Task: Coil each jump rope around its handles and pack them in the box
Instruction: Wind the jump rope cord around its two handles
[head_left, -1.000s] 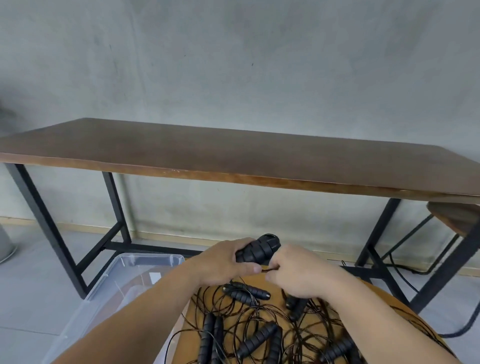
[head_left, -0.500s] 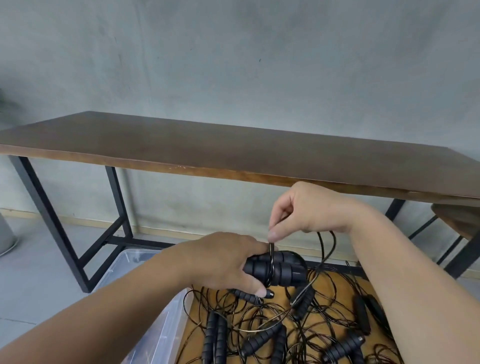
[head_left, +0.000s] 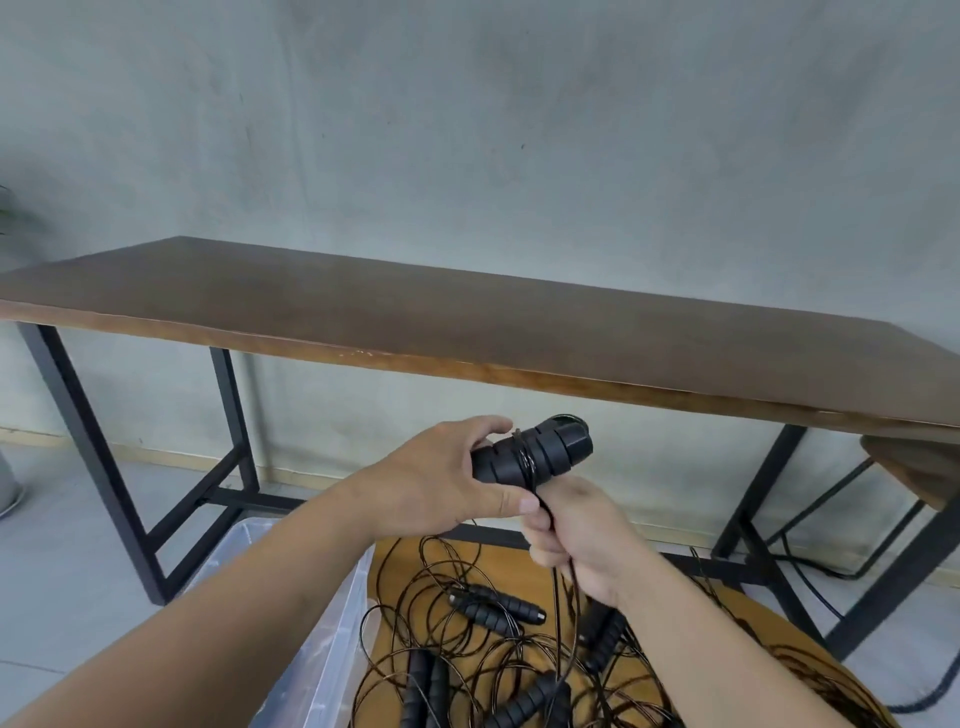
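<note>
My left hand grips a pair of black ribbed jump rope handles held side by side, raised above the round table. A few turns of thin black rope wrap their middle. Just below the handles my right hand grips the rope, which runs down from my fist into the tangle. Several more black handles and loops of thin rope lie in a heap on the small round wooden table. The clear plastic box stands on the floor at the table's left.
A long dark wooden table on black metal legs stands ahead against a grey wall. A second wooden top shows at the right edge, with a black cable on the floor below it.
My right hand has come down from above the handles to just beneath them, pulling the rope round them. My left hand and the handles have risen a little.
</note>
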